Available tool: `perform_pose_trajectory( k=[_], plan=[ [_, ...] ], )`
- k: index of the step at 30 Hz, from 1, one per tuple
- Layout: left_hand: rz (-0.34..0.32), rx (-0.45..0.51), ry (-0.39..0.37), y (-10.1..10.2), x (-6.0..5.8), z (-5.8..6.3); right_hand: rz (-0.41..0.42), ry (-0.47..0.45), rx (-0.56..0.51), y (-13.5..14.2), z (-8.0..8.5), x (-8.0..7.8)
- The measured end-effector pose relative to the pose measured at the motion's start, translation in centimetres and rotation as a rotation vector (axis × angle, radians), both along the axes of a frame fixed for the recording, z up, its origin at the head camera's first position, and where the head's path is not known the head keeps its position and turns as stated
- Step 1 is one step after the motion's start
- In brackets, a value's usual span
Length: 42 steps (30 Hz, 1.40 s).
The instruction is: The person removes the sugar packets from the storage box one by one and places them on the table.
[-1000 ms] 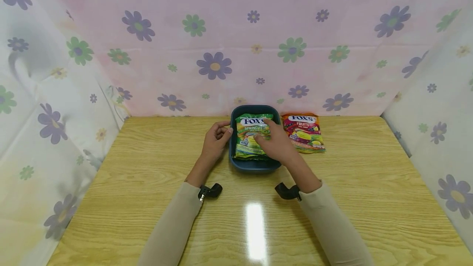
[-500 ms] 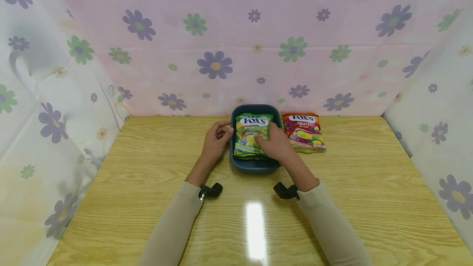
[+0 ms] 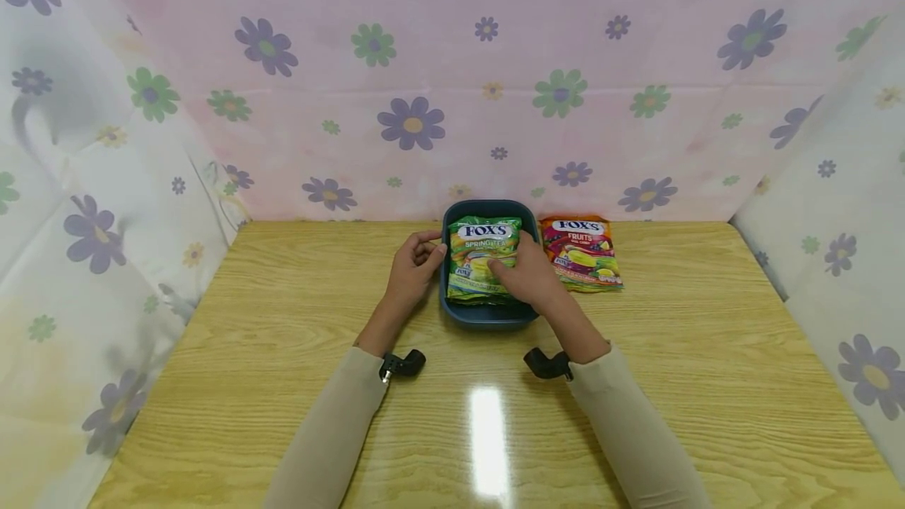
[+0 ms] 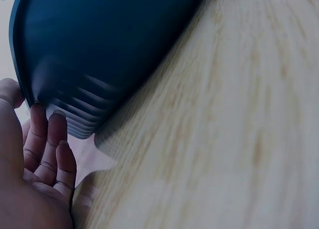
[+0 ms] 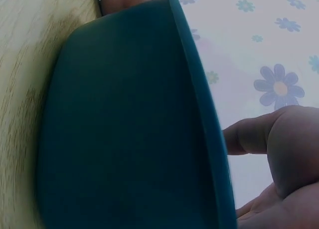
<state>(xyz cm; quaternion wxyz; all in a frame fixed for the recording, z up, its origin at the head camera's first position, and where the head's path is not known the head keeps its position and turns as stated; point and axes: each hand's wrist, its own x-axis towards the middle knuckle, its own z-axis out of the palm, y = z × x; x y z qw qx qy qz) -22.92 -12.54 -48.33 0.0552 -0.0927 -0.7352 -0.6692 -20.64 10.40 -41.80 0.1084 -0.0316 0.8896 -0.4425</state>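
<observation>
A dark blue plastic bin [image 3: 488,322] stands on the table against the back wall, with a green bag of Fox's Spring Tea candy [image 3: 477,281] lying face up inside. More green wrapping shows under its lower edge. My right hand [image 3: 532,272] reaches over the bin's right side and grips the bag's right edge, thumb on its front and the other fingers hidden. At the left rim, my left hand [image 3: 412,272] pinches the bin. The left wrist view shows its thumb at the rim and fingertips [image 4: 58,120] against the ribbed outer wall.
A red bag of Fox's Fruits candy [image 3: 583,254] lies just right of the bin, with green wrapping peeking out below it. The wood-grain table [image 3: 283,297] meets a flowered cloth wall [image 3: 452,171] right behind the bin; similar cloth hangs on both sides.
My right hand has shifted slightly left, its index finger sliding off the bag's front down to the right edge. The green bag has moved slightly left. My left hand has stayed put.
</observation>
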Motion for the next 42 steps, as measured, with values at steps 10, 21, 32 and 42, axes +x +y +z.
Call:
perform_pose_trajectory(
  k=[10,21,32,42],
  plan=[
    [-0.001,0.006,-0.013,0.0,-0.2,-0.2,-0.061,-0.088,-0.092,0.2,-0.1,-0.5],
    [0.010,0.018,0.004,-0.4,-1.1,-1.9,-0.119,-0.067,-0.103,-0.3,-0.1,-0.4],
    [0.007,0.015,0.008,-0.4,-1.1,-1.9,-0.164,-0.064,-0.202,-0.3,0.4,-0.1],
    [0.003,0.012,0.006,-0.4,-1.2,-1.8,-0.173,-0.031,-0.240,0.4,1.4,0.0]
  ],
)
